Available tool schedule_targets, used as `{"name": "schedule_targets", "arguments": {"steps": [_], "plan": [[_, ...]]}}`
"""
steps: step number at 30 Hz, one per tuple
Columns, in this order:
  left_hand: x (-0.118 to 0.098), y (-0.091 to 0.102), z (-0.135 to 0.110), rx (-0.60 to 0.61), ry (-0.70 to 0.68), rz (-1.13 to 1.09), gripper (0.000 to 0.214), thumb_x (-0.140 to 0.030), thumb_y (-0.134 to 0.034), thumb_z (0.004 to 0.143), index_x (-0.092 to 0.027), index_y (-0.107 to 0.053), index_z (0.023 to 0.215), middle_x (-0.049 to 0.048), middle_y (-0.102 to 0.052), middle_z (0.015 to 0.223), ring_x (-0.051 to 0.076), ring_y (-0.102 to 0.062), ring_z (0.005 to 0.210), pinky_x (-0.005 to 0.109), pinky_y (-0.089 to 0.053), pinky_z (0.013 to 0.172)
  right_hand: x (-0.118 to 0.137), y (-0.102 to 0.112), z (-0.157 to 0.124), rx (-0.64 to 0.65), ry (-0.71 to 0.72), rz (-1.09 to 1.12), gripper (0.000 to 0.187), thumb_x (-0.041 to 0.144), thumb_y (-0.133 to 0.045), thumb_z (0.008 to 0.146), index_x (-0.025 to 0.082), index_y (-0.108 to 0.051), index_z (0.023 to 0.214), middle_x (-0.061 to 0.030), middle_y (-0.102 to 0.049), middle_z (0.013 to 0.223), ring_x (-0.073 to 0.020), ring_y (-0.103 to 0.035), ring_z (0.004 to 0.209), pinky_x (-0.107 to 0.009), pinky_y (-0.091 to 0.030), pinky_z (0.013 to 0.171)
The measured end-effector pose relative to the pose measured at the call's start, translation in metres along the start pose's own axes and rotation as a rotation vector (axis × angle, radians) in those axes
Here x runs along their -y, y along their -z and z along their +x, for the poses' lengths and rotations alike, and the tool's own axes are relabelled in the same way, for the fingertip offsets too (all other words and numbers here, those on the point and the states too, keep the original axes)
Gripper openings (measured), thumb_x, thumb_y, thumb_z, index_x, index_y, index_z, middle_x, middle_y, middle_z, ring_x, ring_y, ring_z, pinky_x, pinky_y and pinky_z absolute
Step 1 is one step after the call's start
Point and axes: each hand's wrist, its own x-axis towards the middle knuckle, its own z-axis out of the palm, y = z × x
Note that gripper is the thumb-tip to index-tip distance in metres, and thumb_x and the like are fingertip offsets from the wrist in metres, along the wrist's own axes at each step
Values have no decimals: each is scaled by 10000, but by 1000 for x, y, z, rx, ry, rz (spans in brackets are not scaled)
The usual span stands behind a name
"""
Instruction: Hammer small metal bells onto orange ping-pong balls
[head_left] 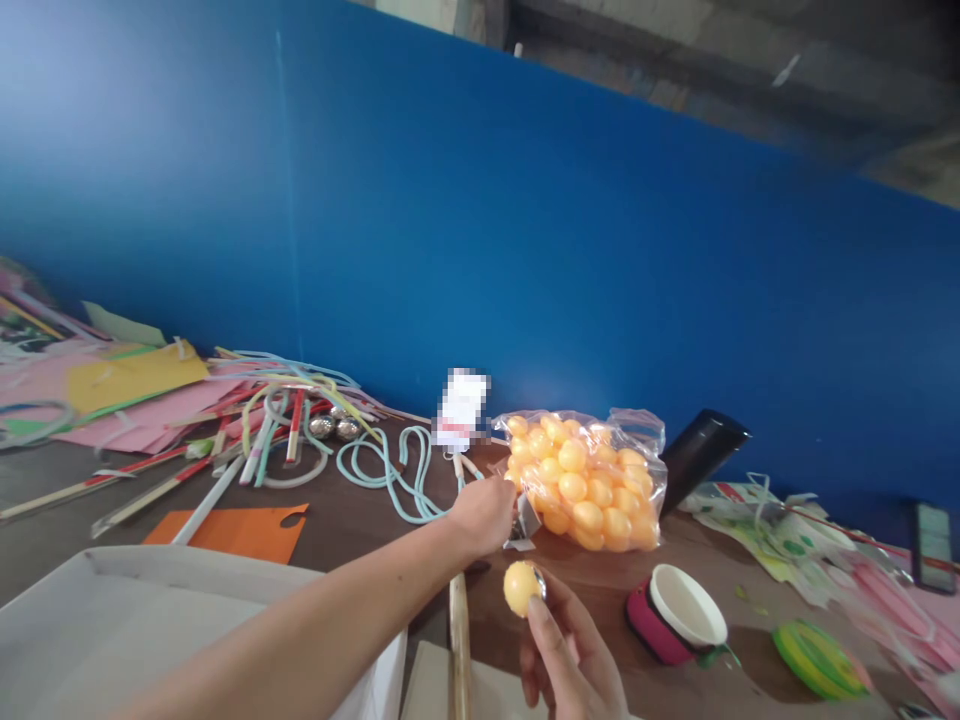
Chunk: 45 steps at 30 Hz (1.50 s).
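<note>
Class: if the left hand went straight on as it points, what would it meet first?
Probably the bag of orange balls, just ahead of the left hand, which seems to touch its edge.

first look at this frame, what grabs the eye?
The clear bag of orange balls at centre stands out first against the blue wall, with the left hand at its near corner. Just in front, the right hand holds a single orange ball at its fingertips. Far left lies a tangle of coloured straws over pink paper sheets.
</note>
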Motion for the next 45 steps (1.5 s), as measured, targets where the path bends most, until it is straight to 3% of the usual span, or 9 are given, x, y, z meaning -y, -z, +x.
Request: {"name": "schedule_targets", "arguments": {"steps": [7, 11, 13, 17, 20, 25, 34, 45], "plan": [[-8, -6, 0, -25, -12, -156, 201, -198, -423, 802, -107, -562, 915, 184, -630, 914, 288, -617, 862, 386, -452, 748, 8, -1, -2, -33, -12, -27, 549, 518, -692, 650, 127, -614, 1027, 37, -493, 389, -74, -383, 325, -154, -284, 309], [-7, 0, -7, -57, 0, -342, 126, -177, -459, 760, -139, -574, 796, 144, -631, 935, 253, -595, 918, 353, -431, 814, 9, 2, -1, -42, -22, -48, 567, 535, -688, 639, 128, -609, 1026, 30, -503, 388, -80, -375, 317, -165, -276, 300], [-3, 2, -16, -50, 41, -466, 109, -196, -463, 751, -155, -562, 733, 101, -648, 843, 220, -621, 834, 321, -457, 760, 8, 3, 0, -31, -29, -60, 570, 538, -679, 647, 125, -602, 1032, 30, -501, 387, -78, -369, 317, -165, -280, 303], [5, 2, -39, 4, 179, -728, 197, -302, -403, 804, -156, -535, 808, 39, -630, 664, 143, -622, 554, 249, -488, 537, 2, 2, 0, -4, -53, -60, 598, 552, -662, 658, 114, -579, 1056, 36, -492, 394, -69, -360, 319, -152, -284, 307], [11, 0, -53, 1, 267, -872, 214, -321, -406, 811, -140, -522, 812, 26, -599, 653, 112, -601, 542, 242, -505, 551, -3, -1, 0, 4, -67, -46, 636, 558, -667, 647, 109, -559, 1085, 45, -479, 384, -66, -356, 307, -148, -273, 303], [23, -8, -62, -33, 407, -1316, 242, -360, -587, 734, -123, -538, 739, -7, -549, 613, 72, -528, 503, 250, -511, 587, -6, -2, 1, 48, -60, -53, 620, 544, -664, 665, 96, -556, 1080, 37, -497, 381, -60, -365, 305, -148, -271, 322], [33, -8, -63, -43, 366, -1495, 314, -397, -638, 715, -90, -614, 777, -15, -500, 631, 37, -453, 509, 165, -458, 512, -4, 1, 2, 32, -65, -25, 531, 493, -667, 698, 124, -570, 1067, 38, -499, 407, -51, -362, 318, -148, -239, 329], [32, 0, -69, 108, 294, -1717, 202, -281, -687, 700, -108, -587, 727, -8, -513, 659, 29, -445, 520, 138, -444, 488, -9, -3, 5, 66, -39, -20, 454, 459, -652, 736, 140, -585, 1052, 42, -494, 451, -60, -366, 354, -150, -280, 332]]}}
